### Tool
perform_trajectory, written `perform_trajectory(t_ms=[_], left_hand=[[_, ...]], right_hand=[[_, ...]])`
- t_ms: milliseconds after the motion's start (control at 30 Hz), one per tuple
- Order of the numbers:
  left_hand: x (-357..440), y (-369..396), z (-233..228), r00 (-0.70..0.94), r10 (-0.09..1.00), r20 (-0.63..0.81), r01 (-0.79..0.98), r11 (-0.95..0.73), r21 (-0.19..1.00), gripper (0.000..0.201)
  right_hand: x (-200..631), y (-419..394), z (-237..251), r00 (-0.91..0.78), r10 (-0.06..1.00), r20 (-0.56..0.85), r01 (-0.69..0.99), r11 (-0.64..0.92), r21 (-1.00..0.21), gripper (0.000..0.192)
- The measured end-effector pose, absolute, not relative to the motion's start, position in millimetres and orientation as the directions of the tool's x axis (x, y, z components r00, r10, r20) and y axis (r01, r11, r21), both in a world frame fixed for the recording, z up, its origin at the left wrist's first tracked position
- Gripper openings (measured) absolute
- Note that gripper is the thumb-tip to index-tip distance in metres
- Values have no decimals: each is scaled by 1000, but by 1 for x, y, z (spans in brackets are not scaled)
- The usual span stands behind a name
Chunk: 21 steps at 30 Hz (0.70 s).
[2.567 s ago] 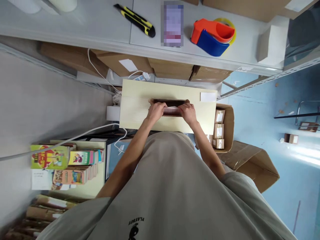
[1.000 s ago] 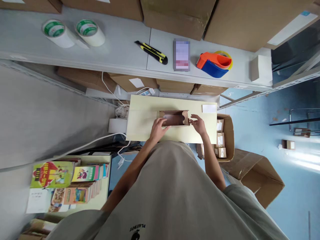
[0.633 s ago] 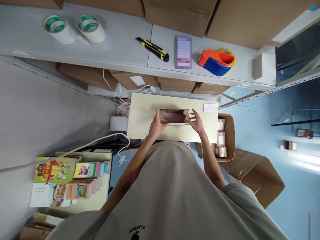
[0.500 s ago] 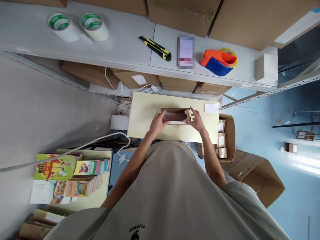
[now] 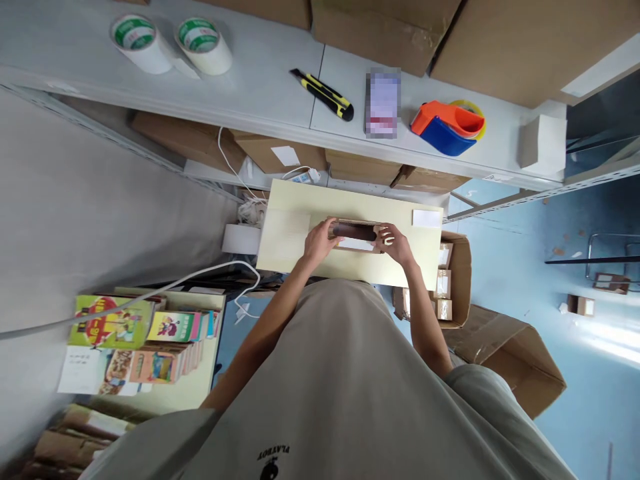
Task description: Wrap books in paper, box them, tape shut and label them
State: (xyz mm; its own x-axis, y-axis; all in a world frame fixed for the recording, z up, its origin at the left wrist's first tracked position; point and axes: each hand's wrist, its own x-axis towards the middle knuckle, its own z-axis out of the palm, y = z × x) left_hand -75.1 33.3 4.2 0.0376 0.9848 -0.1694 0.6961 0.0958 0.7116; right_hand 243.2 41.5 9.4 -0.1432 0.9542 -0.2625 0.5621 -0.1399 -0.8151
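A small brown cardboard box (image 5: pixel 356 233) lies on the pale yellow table (image 5: pixel 295 230), its dark opening facing up and a white label on its near side. My left hand (image 5: pixel 320 241) grips the box's left end. My right hand (image 5: pixel 395 243) holds the right end, fingers pressing on the end flap. A small white slip (image 5: pixel 427 218) lies on the table's far right corner.
On the grey shelf (image 5: pixel 260 87) behind lie two tape rolls (image 5: pixel 170 43), a yellow-black utility knife (image 5: pixel 323 93), a phone (image 5: pixel 383 103), an orange-blue tape dispenser (image 5: pixel 447 127) and a white box (image 5: pixel 543 143). Open cartons (image 5: pixel 453 280) with small boxes stand right; books (image 5: pixel 135 333) at left.
Both hands closed in on the box ends and the right hand pushed the side flap inward. The box opening looks narrower than before. The camera view shifted slightly.
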Motion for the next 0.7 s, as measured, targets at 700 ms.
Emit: perform_trajectory(t_ms=[700], left_hand=[[-93,35,-35,-88,970,-225,393,242,887,24]], right_hand=[[237,26,-32,78,956,-282,428,-287,-857,58]])
